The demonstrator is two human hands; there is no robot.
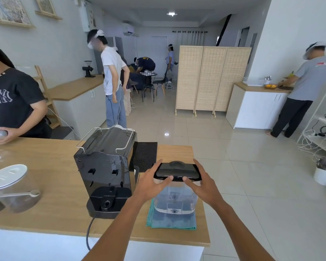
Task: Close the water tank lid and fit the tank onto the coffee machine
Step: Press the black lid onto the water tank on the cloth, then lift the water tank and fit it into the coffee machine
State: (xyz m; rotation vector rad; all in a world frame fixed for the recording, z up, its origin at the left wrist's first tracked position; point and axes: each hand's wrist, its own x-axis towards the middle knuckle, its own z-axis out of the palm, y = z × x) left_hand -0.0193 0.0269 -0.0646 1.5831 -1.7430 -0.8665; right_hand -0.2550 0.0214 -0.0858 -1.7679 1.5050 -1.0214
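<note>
A clear water tank (174, 201) stands upright on a teal cloth (172, 220) near the right end of the wooden counter. Its black lid (177, 171) lies flat on top of the tank. My left hand (151, 182) holds the lid's left end, thumb on the front edge. My right hand (200, 180) holds the right end the same way. The black coffee machine (104, 166) stands just left of the tank, its back facing me, with an empty black tank base (108, 199) at the bottom.
A black drip mat (145, 155) lies behind the tank. A clear jar with a white lid (9, 187) and scoop sits at the counter's left. A person in a black shirt (13, 102) stands across the counter. The machine's power cord (89, 230) hangs over the front edge.
</note>
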